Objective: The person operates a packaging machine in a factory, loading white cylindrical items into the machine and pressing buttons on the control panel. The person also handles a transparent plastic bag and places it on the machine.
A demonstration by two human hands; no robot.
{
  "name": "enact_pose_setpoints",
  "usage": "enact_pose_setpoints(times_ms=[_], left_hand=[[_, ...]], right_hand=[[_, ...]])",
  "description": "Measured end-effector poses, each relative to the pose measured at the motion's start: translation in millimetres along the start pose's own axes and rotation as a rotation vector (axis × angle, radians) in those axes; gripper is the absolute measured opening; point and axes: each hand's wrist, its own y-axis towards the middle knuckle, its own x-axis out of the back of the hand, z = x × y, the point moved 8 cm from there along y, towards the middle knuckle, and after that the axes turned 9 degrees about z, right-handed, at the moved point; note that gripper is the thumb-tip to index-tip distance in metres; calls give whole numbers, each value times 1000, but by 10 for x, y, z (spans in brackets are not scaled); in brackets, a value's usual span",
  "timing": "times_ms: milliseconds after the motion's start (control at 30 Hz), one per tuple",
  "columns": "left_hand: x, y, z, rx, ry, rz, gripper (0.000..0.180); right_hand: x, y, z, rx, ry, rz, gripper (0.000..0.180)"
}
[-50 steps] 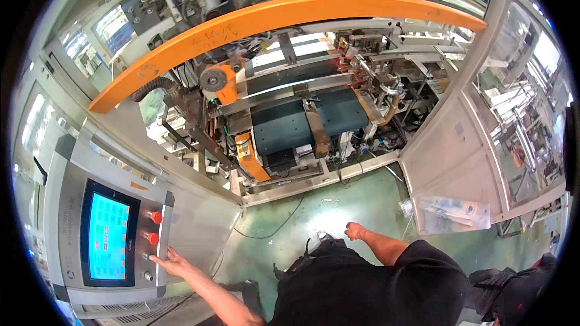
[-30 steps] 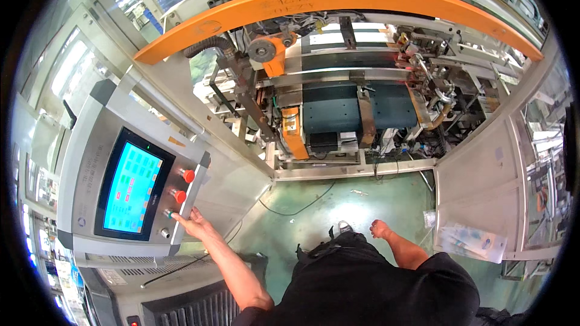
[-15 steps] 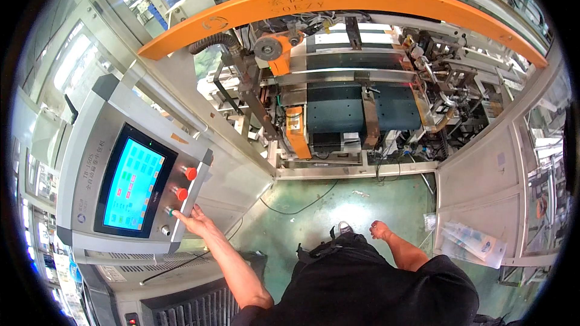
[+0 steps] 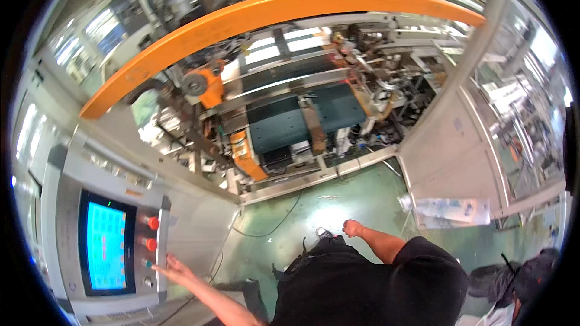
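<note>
My left hand (image 4: 173,270) reaches to a control panel (image 4: 154,290) at the lower left. Its fingers are spread, with one fingertip at or close to a green push button (image 4: 147,262); whether it presses the button I cannot tell. Two red buttons (image 4: 151,223) sit above the green one, and a silver knob (image 4: 148,281) is below it. Beside them glows a blue touch screen (image 4: 106,246). Low in front of my body, my right hand (image 4: 351,228) has its fingers curled in, and nothing shows in it.
Ahead stands a machine with a dark conveyor bed (image 4: 281,125) beneath an orange curved beam (image 4: 290,5). A cable (image 4: 275,226) crosses the green floor (image 4: 320,202). A clear plastic bag (image 4: 453,211) hangs on the right panel (image 4: 453,151). Another person (image 4: 531,278) is at the lower right.
My view has turned right, so the machine and panel sit further left in the picture. Another person has come into view at the lower right. My left hand stays by the green button.
</note>
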Motion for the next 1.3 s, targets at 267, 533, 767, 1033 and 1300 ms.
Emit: enact_pose_setpoints(times_ms=[267,533,767,1033,1300], left_hand=[[-198,6,-80,-54,-126,-191,66],[191,-556,746,237,134,-137,77],[2081,-2422,2454,1079,1128,245,33],[1838,-2877,2742,1349,1071,554,24],[1422,-2107,2969,1233,980,535,20]], right_hand=[[325,-236,364,-142,190,-6,23],[8,-120,62,-54,-92,-11,20],[148,-409,278,-262,263,-10,23],[68,-481,-55,-377,455,33,25],[288,-627,-509,-363,371,-144,27]])
